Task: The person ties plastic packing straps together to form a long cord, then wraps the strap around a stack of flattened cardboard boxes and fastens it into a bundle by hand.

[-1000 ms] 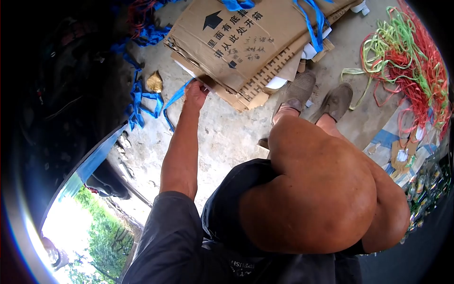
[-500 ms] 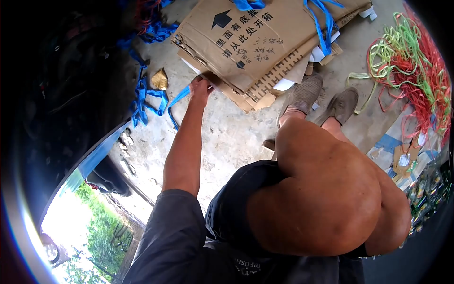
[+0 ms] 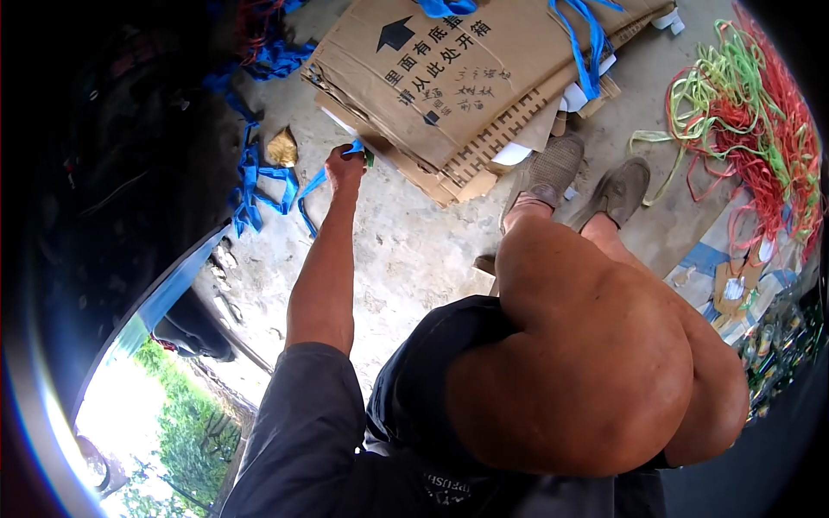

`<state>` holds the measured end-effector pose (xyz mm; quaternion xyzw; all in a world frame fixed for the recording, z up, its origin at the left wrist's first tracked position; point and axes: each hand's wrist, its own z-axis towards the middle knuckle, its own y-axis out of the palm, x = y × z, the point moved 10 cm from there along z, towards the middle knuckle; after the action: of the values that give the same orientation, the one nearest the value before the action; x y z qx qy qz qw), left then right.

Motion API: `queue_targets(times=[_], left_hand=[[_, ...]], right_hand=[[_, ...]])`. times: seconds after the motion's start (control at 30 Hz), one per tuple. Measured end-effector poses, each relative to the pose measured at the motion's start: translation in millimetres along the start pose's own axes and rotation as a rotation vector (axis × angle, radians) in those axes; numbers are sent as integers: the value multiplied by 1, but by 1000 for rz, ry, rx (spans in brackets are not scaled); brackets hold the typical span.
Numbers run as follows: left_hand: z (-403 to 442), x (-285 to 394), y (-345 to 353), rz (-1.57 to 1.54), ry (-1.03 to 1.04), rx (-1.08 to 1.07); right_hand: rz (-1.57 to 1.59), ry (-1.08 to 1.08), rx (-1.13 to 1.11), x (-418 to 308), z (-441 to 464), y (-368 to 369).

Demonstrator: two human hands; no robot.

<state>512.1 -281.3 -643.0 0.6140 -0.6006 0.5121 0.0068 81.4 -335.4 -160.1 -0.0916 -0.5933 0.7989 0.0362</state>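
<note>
My left hand (image 3: 346, 167) is closed on a blue strap (image 3: 316, 186) beside the lower left edge of a stack of flattened cardboard (image 3: 432, 112). A bit of the strap shows above the fingers, with something small and green next to them. The stack lies on the concrete floor, with black printing and handwriting on its top sheet. Another blue strap (image 3: 589, 52) lies across its right part. My right hand is out of view.
Tangled blue straps (image 3: 248, 186) and a crumpled brown piece (image 3: 281, 148) lie left of the stack. Red and green strapping (image 3: 747, 112) is heaped at the right, above glass bottles (image 3: 781, 345). My shoes (image 3: 553, 168) stand below the stack.
My left hand has drawn back slightly from the cardboard edge, and the blue strap now shows over its fingers. The view has shifted slightly.
</note>
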Motion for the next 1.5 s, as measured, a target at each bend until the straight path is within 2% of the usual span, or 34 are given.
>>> queue_targets(times=[0.13,0.23,0.4,0.47,0.63,0.7,0.9,1.17,1.37,1.5], left_hand=[[-16,12,16,-139,-24,-74],[-27,10,16,-244,-98,-44],[-37,9,18,-279,-100,-29],[-37,13,17,-256,-48,2],[-39,6,24,-409,-119,6],[-40,2,25,-467,-134,5],[-46,12,31,-517,-83,-27],[-33,-1,49,-661,-108,-177],[-37,8,45,-564,-134,-151],[-29,-11,43,-623,-188,-58]], right_hand=[[-15,35,-6,-1,-1,0],[69,-23,32,-10,12,-9],[-15,28,-41,-1,5,3],[69,-69,21,-4,10,-3],[102,-269,57,-3,7,-2],[103,-275,18,-3,8,2],[99,-105,-172,-2,14,9],[80,-87,-64,-4,13,8],[68,-85,-52,-8,14,4],[60,-72,-53,-14,17,3]])
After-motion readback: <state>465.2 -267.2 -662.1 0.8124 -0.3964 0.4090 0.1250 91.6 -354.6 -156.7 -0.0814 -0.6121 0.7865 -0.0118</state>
